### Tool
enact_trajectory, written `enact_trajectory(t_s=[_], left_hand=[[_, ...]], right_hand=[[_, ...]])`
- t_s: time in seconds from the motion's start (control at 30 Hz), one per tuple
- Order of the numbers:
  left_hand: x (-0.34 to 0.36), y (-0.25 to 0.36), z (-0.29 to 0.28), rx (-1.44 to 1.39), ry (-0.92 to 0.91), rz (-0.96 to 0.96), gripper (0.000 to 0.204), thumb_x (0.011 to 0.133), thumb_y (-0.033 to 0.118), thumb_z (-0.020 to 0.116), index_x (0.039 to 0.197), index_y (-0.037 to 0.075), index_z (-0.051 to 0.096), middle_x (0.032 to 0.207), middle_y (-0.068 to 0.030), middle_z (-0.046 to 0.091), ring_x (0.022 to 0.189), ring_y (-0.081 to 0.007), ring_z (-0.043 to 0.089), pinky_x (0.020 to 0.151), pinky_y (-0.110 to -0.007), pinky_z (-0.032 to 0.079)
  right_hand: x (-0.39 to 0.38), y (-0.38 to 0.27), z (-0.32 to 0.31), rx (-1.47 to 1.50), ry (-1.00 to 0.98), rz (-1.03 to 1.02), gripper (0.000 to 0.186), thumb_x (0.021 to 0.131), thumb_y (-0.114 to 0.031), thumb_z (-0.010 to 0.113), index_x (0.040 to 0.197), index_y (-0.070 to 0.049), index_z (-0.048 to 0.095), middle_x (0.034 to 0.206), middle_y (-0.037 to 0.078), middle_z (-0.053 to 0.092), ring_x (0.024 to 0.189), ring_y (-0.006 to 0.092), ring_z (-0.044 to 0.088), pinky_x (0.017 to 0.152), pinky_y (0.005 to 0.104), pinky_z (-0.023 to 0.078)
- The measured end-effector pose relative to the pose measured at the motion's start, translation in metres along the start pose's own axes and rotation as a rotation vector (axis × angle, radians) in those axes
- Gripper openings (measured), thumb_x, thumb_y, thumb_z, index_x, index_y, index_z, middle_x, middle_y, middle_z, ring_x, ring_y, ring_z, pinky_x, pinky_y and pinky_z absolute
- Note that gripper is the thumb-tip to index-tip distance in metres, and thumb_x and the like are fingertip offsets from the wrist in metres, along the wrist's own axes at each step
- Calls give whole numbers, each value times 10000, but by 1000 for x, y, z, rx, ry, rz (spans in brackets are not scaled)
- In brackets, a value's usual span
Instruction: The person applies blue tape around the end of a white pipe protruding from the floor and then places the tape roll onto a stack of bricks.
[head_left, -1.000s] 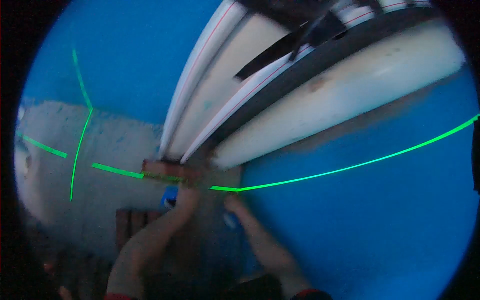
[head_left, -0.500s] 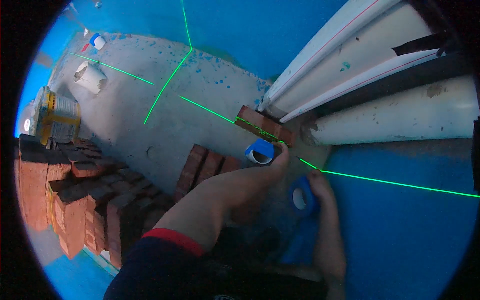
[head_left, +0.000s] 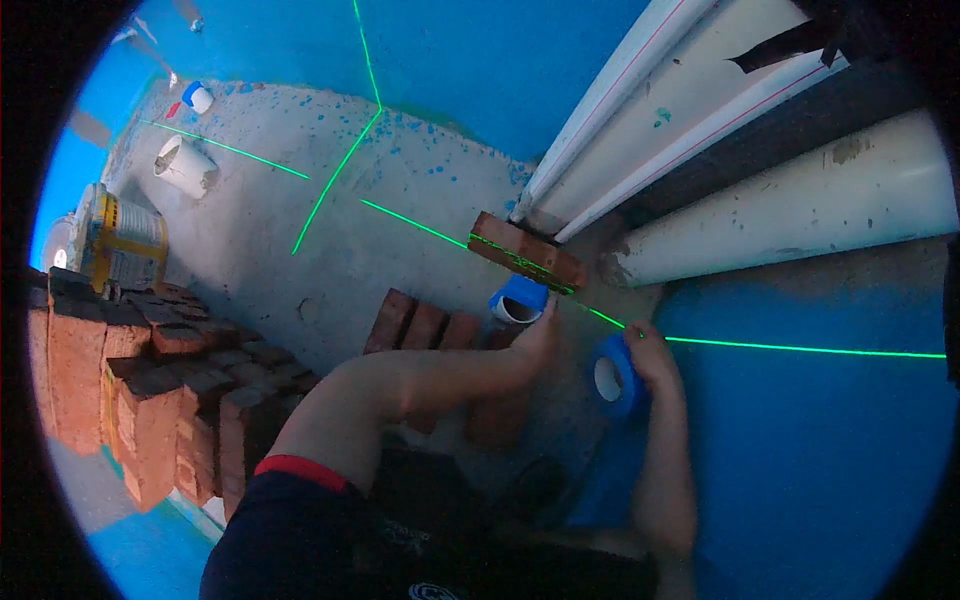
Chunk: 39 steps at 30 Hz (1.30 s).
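My right hand grips a blue tape roll with a pale core, close to the blue wall. My left hand is low over the floor, its fingertips right beside a short white pipe piece with a blue band. Whether those fingers touch the pipe piece or hold something small, I cannot tell. Just beyond it a red brick lies by the foot of the white pipes, with a green laser line along it. Several more bricks lie in a row left of and under my left forearm.
Stacked bricks fill the left side, with a yellow and white bucket behind them. A white pipe stub and a small blue-and-white piece lie farther back. Large white pipes rise at the right. Green laser lines cross floor and wall.
My left hand has drawn back from the brick's near end toward me. My right hand has shifted slightly right with the tape roll. The view has tilted a little.
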<state>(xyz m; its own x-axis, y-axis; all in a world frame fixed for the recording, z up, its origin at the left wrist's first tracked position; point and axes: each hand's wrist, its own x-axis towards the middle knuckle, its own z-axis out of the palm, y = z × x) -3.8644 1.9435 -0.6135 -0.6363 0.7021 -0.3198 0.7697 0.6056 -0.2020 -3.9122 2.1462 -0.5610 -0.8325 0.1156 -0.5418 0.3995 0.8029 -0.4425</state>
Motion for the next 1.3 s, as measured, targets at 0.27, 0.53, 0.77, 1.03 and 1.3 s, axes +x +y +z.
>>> enact_trajectory(t_s=[0.27, 0.53, 0.77, 1.03, 1.3], left_hand=[[41, -4, 36, 73, -62, 64, 330, 861, 276, 502, 1073, 98, 682, 1077, -115, 654, 1086, -305, 565, 1100, -534, 157], [-39, -24, 8, -1263, 507, -501, 237, 879, 220, 557, 983, 41, 673, 953, -138, 668, 924, -264, 631, 771, -374, 504], [-50, -33, -21, -1698, 507, -574, 352, 815, 341, 684, 854, -8, 679, 817, -178, 667, 785, -280, 658, 687, -364, 497], [-62, -2, 6, -1756, 357, -737, 296, 782, 297, 722, 788, 6, 668, 758, -162, 656, 729, -262, 645, 672, -372, 490], [-75, 7, 9, -2246, 352, -766, 212, 836, 232, 680, 827, 33, 608, 763, -27, 597, 694, -144, 544, 652, -331, 462]], right_hand=[[1, 1, 9, 31, -38, -78, 248, 915, -303, 521, 1022, -91, 596, 879, 69, 605, 795, 176, 540, 706, 339, 446], [-20, -39, 8, 261, -219, -72, 343, 856, -291, 600, 1119, -77, 556, 1039, 101, 594, 931, 208, 553, 813, 338, 446], [-25, -57, 7, 146, -589, -482, 540, 711, -216, 743, 1195, -97, 535, 1147, 66, 549, 1084, 203, 508, 933, 318, 409], [-48, -56, 21, -76, -635, -509, 762, 690, -254, 778, 1373, -176, 449, 1253, 118, 552, 1126, 255, 523, 974, 361, 407], [-61, -50, 9, 279, -466, -236, 845, 700, -415, 796, 1387, -105, 413, 1194, 140, 588, 1010, 252, 591, 876, 370, 474]])
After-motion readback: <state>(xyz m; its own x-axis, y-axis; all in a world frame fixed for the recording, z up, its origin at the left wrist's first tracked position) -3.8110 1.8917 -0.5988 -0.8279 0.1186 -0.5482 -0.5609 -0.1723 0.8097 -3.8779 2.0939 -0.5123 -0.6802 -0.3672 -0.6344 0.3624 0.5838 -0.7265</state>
